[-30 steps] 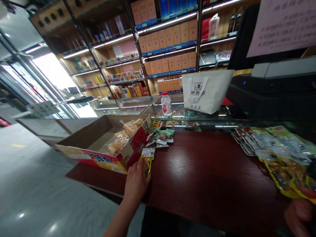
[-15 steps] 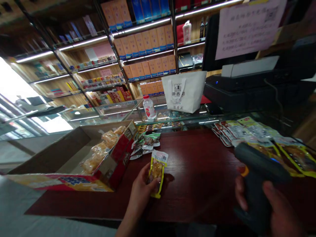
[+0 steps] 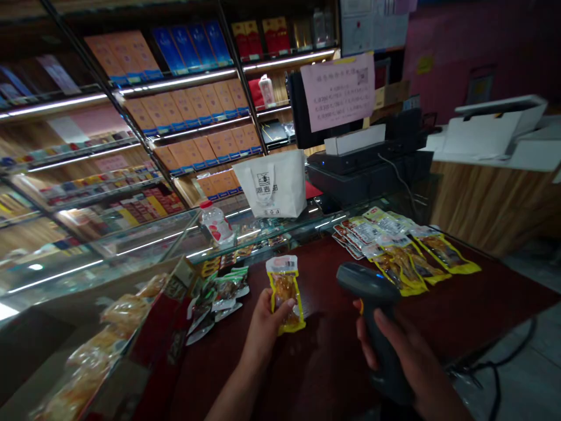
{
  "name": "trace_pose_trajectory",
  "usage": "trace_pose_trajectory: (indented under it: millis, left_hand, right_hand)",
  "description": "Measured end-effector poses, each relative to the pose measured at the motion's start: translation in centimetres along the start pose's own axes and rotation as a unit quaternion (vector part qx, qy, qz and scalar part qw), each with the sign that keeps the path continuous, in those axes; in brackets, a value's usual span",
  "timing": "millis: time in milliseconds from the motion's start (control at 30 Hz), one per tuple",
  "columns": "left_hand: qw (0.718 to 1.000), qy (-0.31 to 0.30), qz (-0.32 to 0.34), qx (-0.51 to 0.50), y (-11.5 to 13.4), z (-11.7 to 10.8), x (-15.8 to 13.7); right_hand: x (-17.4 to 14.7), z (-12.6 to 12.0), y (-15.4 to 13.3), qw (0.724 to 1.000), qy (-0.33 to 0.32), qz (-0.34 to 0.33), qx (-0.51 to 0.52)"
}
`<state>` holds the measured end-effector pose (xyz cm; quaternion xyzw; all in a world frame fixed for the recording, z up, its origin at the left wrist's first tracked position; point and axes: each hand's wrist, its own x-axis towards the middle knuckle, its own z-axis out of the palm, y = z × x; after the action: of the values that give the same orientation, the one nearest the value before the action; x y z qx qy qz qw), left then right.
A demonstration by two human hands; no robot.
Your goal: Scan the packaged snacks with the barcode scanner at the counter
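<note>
My left hand (image 3: 263, 327) grips a yellow-edged clear snack packet (image 3: 286, 286) with brownish food inside, its pale top strip pointing away from me. My right hand (image 3: 407, 351) is wrapped around the handle of a dark barcode scanner (image 3: 370, 286), a finger by its orange trigger. The scanner's head points left, towards the packet, with a gap between them. A small blue light glows on top of the scanner. Beyond it, similar yellow-edged packets (image 3: 401, 263) lie in a row on the dark red tabletop (image 3: 324, 362).
Left of my hand is a pile of small green-and-clear packets (image 3: 221, 295), beside a cardboard box (image 3: 149, 351) of wrapped bread (image 3: 118, 321). A plastic bottle (image 3: 217, 225) and a white bag (image 3: 276, 187) stand on the glass counter. A monitor (image 3: 300, 111) is behind.
My view has swung to the right, so the box sits farther left. The packet is raised more upright in my left hand, and the scanner is closer to it.
</note>
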<state>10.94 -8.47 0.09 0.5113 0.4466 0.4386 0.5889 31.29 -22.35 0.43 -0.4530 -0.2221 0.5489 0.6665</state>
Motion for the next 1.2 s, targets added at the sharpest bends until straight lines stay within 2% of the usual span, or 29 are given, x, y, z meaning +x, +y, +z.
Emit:
trace_pose_trajectory:
  millis: [200,300,433,867,1200]
  left_hand:
    - [1.0,0.003,0.004,0.007,-0.8,-0.4,0.2]
    - [1.0,0.002,0.017,0.017,-1.0,-0.4,-0.1]
    - [1.0,-0.002,-0.001,-0.006,-1.3,-0.5,0.1]
    - [0.999,0.016,0.008,-0.028,-1.5,-0.1,0.3]
    - [1.0,0.02,0.014,-0.002,-1.4,0.0,0.3]
  right_hand:
    - [-0.2,2.3,-0.1,0.999,0.031,-0.017,-0.017]
    - [-0.1,3.2,0.1,0.999,0.019,-0.036,-0.016]
    - [0.2,3.8,0.4,0.997,-0.008,-0.058,-0.058]
    - [-0.7,3.8,0.4,0.988,-0.04,-0.086,-0.121]
    - [-0.7,3.3,0.8,0.99,-0.052,-0.089,-0.1]
